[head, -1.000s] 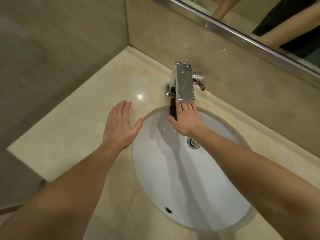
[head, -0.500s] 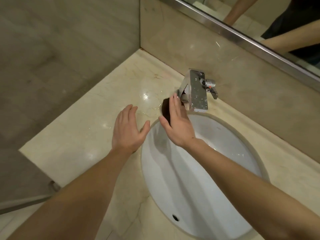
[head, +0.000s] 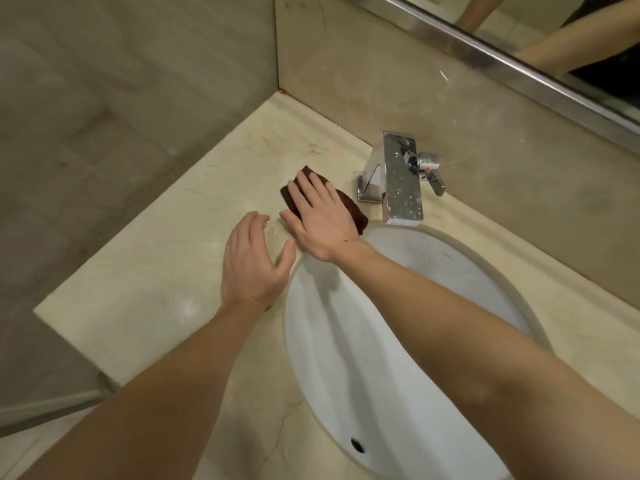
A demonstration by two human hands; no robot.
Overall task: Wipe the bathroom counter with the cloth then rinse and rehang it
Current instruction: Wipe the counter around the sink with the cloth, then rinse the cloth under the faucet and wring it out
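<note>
Right hand flat, fingers extended, pressing dark brown cloth onto counter beside faucet. Left hand open, empty, palm down on counter.

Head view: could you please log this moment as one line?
stage: wiping | right hand: flat on brown cloth, on counter left of faucet | left hand: open, empty, beside sink

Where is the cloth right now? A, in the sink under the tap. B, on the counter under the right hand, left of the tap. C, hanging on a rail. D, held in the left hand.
B: the right hand presses the cloth flat on the counter, left of the tap.
</note>
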